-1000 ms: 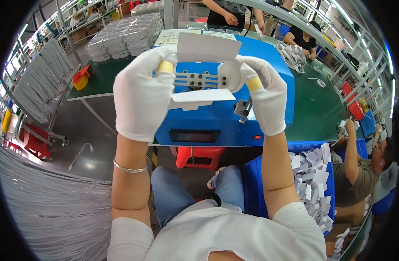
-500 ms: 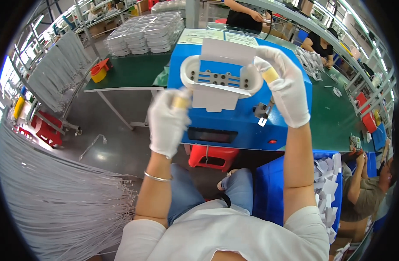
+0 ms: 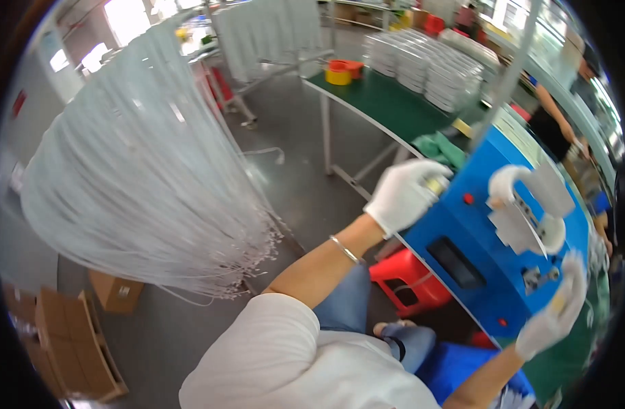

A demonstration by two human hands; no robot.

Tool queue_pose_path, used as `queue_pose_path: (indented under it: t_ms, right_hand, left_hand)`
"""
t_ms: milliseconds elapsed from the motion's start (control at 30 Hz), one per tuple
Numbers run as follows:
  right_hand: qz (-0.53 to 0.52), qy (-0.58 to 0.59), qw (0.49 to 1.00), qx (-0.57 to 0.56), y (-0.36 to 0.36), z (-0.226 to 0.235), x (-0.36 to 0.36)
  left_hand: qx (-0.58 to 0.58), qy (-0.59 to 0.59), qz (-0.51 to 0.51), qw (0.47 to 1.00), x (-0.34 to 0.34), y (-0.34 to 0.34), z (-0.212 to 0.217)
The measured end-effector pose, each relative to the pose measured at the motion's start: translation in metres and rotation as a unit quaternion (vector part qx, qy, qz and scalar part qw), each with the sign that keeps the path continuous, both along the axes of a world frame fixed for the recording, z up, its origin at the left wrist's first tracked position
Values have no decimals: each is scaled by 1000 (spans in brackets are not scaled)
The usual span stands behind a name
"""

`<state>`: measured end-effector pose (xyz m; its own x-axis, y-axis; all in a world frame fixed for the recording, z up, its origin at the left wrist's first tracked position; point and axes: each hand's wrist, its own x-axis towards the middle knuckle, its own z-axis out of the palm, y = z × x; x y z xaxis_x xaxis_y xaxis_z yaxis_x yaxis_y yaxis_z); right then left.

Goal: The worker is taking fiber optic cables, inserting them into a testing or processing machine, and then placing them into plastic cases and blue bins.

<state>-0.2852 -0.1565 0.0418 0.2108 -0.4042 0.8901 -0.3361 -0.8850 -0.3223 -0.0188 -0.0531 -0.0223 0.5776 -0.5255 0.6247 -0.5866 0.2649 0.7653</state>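
My left hand (image 3: 406, 196), in a white glove with yellowish wrapping at a finger, is over the left edge of a blue machine (image 3: 431, 228). Its fingers are bent and the tips are blurred, so whether anything is between them cannot be made out. Smeared by motion, my gloved right hand (image 3: 557, 310) is near the machine's right front side. Its fingers look stretched out, and I see nothing in them. On top of the machine, a white oval fixture (image 3: 554, 235) has white flaps (image 3: 513, 228) around its slot. A small metal clamp (image 3: 532, 279) sits beside it.
Bundled white cables (image 3: 149, 170) hang at the left. Behind are a green table (image 3: 387, 109), stacked clear trays (image 3: 421, 68), yellow tape (image 3: 338, 73) and green cloth (image 3: 440, 148). A red stool (image 3: 411, 286) stands below, with cardboard boxes (image 3: 70, 334) at lower left.
My view has swung left, bringing the hanging cables well into it. My right hand has come away from the fixture's flap toward the machine's front; my left hand is by the machine's left edge.
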Motion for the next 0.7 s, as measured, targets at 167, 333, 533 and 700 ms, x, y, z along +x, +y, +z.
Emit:
queue_pose_path:
  t_ms: [167,333,533,700]
  right_hand:
    - [128,19,940,315,40,-85,-29]
    - [140,32,843,519,72,-128,-14]
    - [233,35,801,551,82,-143,-1]
    - [279,52,800,529,84,-126,12]
  left_hand:
    - [-64,-43,472,878,117,116,-2]
    - [-25,-174,622,763,202,176,8]
    - [-30,102,420,901,216,185,23]
    - [93,104,-66,988,68,121,32]
